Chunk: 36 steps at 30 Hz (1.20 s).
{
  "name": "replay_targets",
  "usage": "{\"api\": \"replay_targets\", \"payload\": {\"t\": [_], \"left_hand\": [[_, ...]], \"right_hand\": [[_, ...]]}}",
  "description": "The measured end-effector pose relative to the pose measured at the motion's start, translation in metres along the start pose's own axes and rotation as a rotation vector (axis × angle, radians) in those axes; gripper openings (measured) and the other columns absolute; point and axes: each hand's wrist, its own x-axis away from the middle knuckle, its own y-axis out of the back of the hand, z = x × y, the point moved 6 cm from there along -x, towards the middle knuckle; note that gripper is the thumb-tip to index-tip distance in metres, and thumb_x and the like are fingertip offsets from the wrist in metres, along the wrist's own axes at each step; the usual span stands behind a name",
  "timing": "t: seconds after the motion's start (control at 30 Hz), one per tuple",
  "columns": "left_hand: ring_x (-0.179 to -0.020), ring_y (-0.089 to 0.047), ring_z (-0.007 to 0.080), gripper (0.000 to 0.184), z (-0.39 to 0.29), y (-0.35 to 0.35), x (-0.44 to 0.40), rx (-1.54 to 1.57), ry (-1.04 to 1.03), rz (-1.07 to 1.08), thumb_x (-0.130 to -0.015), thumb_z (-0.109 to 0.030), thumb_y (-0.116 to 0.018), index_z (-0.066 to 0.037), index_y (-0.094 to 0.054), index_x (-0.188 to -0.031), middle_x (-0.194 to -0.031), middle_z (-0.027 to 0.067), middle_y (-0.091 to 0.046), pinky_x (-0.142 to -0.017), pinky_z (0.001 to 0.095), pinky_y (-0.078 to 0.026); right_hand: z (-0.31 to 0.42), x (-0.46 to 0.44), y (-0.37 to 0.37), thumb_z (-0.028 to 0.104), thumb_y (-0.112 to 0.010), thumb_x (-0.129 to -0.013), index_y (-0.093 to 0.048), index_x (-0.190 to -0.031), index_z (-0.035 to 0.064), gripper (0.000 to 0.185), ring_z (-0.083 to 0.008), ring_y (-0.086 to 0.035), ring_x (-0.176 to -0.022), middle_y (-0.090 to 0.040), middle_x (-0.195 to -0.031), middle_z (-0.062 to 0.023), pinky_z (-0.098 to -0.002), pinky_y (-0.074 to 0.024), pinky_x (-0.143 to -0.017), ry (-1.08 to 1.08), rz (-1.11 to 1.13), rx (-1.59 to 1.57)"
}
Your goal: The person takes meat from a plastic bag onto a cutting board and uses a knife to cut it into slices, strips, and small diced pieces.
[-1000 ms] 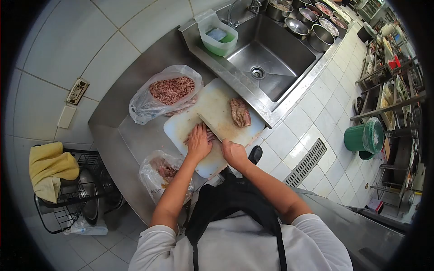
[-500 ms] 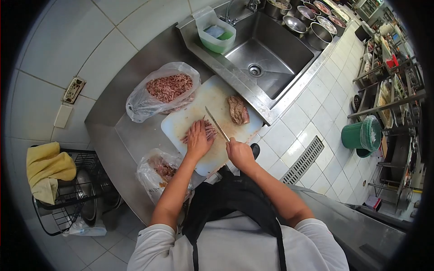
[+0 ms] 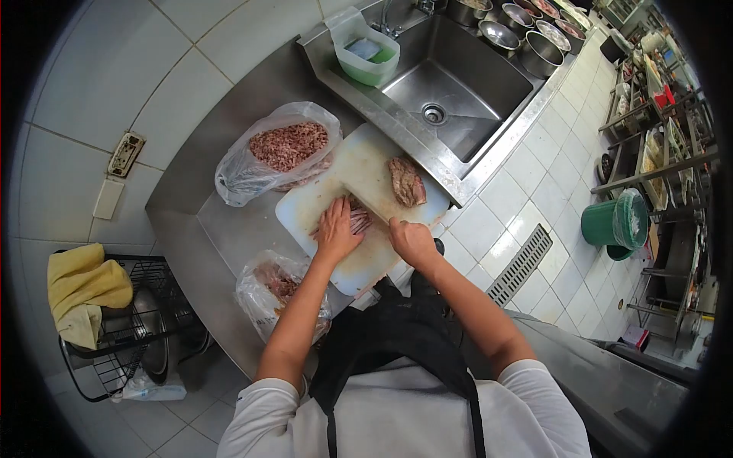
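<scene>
My left hand (image 3: pixel 337 231) lies over a bundle of thin meat strips (image 3: pixel 360 221) on the white cutting board (image 3: pixel 353 269), its fingers holding them against the board. The palm and fingers hide part of the strips. In my closed right hand (image 3: pixel 413 243) is the handle of a knife (image 3: pixel 369 204). Its blade slants up and left, just right of the strips; whether it touches them I cannot tell. A browned chunk of meat (image 3: pixel 406 182) rests on the board's far right part, apart from both hands.
Beyond the board sits a plastic bag of chopped meat (image 3: pixel 289 146); another bag with meat (image 3: pixel 263 294) lies left of my forearm. A steel sink (image 3: pixel 458 91) adjoins the counter, with a green-white plastic container (image 3: pixel 366 57) on its rim. Metal pots (image 3: pixel 540 55) stand farther right.
The knife has turned, so its blade shows as a broader, paler face. My right hand has shifted slightly right and up. My left hand stays on the meat strips.
</scene>
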Motion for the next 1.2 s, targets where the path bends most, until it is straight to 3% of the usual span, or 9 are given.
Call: {"api": "replay_targets", "payload": {"t": [0.1, 0.37, 0.57, 0.77, 1.2], "left_hand": [[-0.142, -0.044, 0.0395, 0.092, 0.002, -0.006, -0.001, 0.006, 0.032, -0.006, -0.074, -0.028, -0.086, 0.006, -0.044, -0.148, -0.149, 0.0235, -0.048, -0.119, 0.0511, -0.036], [-0.141, -0.045, 0.0416, 0.087, 0.006, -0.015, 0.003, 0.051, 0.005, -0.032, -0.078, -0.028, -0.083, 0.008, -0.045, -0.148, -0.151, 0.0251, -0.047, -0.120, 0.0524, -0.035], [-0.146, -0.039, 0.0405, 0.082, -0.008, -0.012, 0.009, -0.055, 0.068, -0.036, -0.087, -0.036, -0.075, 0.009, -0.044, -0.149, -0.152, 0.0259, -0.046, -0.121, 0.0559, -0.029], [-0.145, -0.040, 0.0383, 0.074, -0.005, -0.028, 0.009, -0.143, -0.004, -0.085, -0.098, -0.041, -0.064, 0.009, -0.045, -0.149, -0.152, 0.0236, -0.048, -0.121, 0.0546, -0.028], [-0.141, -0.044, 0.0366, 0.069, -0.008, -0.028, 0.010, -0.203, -0.048, -0.080, -0.097, -0.032, -0.065, 0.009, -0.044, -0.148, -0.150, 0.0222, -0.048, -0.120, 0.0508, -0.031]], "right_hand": [[0.000, 0.006, -0.004, 0.022, -0.062, -0.097, -0.056, -0.090, 0.0017, 0.022, -0.0419, -0.068, -0.061, -0.067, -0.067, -0.0221, -0.0516, -0.0552, -0.058, 0.015, 0.070, -0.011], [0.021, 0.020, 0.017, 0.022, -0.062, -0.098, -0.058, -0.089, 0.0013, 0.023, -0.0387, -0.069, -0.059, -0.068, -0.066, -0.0203, -0.0500, -0.0559, -0.057, -0.148, -0.006, -0.091], [0.033, 0.028, 0.002, 0.022, -0.061, -0.099, -0.057, -0.089, 0.0005, 0.024, -0.0388, -0.070, -0.060, -0.068, -0.067, -0.0208, -0.0493, -0.0560, -0.056, -0.161, 0.026, -0.103], [0.034, 0.030, -0.008, 0.016, -0.060, -0.096, -0.057, -0.090, 0.0003, 0.017, -0.0382, -0.071, -0.061, -0.068, -0.067, -0.0212, -0.0486, -0.0570, -0.057, -0.162, 0.056, -0.110], [0.023, -0.039, -0.062, 0.018, -0.060, -0.093, -0.062, -0.092, 0.0002, 0.018, -0.0398, -0.074, -0.069, -0.071, -0.075, -0.0243, -0.0492, -0.0597, -0.064, -0.193, 0.032, -0.120]]}}
